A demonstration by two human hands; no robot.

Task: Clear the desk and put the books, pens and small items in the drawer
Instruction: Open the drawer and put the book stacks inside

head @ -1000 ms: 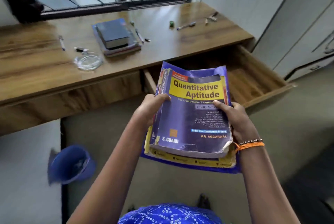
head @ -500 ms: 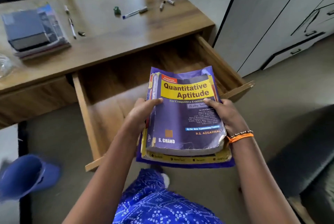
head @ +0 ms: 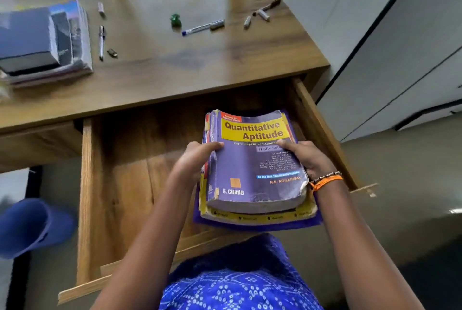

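A stack of books (head: 252, 167), topped by a purple and yellow "Quantitative Aptitude" volume, hangs over the right half of the open wooden drawer (head: 120, 184). My left hand (head: 193, 163) grips its left edge with the thumb on the cover. My right hand (head: 308, 157) grips the right edge the same way. On the desk (head: 162, 59) lie a second book pile (head: 42, 42) at the left, a pen (head: 101, 42), a blue-capped pen (head: 202, 27), a green small item (head: 175, 20), and markers (head: 262, 11) near the right corner.
A blue bin (head: 32, 227) stands on the floor at the left. White cabinet doors (head: 400, 47) rise to the right of the desk. A small dark piece (head: 112, 52) and a cap (head: 100, 8) lie near the pen. The drawer's left half shows bare wood.
The view has swung down and closer to the drawer. Both hands have carried the book stack forward and lower, so it now hangs over the drawer's right half.
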